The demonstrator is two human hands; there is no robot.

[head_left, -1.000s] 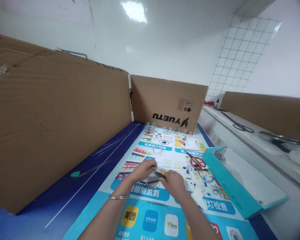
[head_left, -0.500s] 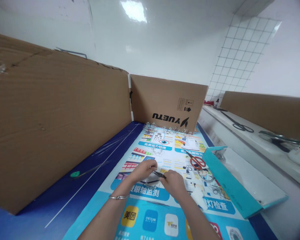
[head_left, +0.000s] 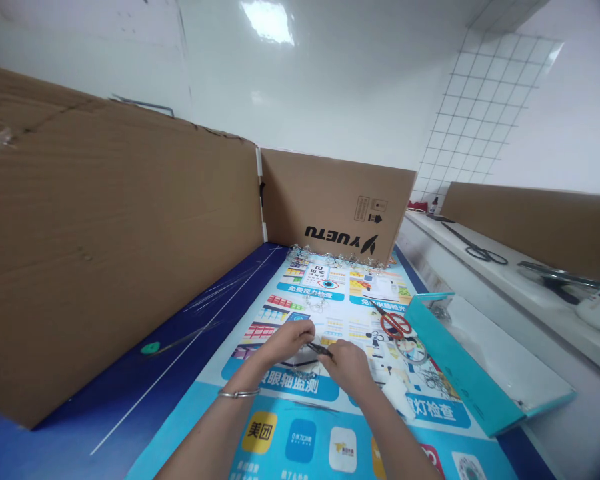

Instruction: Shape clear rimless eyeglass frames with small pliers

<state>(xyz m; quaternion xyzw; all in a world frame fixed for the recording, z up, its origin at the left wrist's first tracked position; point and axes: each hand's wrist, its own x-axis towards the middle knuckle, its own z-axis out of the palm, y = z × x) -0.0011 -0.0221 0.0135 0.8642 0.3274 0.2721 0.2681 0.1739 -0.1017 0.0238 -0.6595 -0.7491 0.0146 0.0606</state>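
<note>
Cardboard wall (head_left: pixel 120 233) stands along the bench's left edge, with a strip of dark blue bench top (head_left: pixel 205 300) between it and the printed poster mat (head_left: pixel 280 400). Left hand (head_left: pixel 287 340), a metal bangle (head_left: pixel 239 393) on its wrist, has its fingers curled inward just beside the pliers' tip (whether it pinches anything is too small to tell). Right hand (head_left: pixel 347 369) is clenched on small needle-nose pliers (head_left: pixel 319 349), mid-mat; jaw opening unreadable. Thin dark wire (head_left: pixel 297 363) lies beneath the hands. Red-handled scissors (head_left: pixel 395 325) rest just ahead to the right, near a teal-edged white tray (head_left: pixel 480 373). Open mat lies ahead of the hands.
</note>
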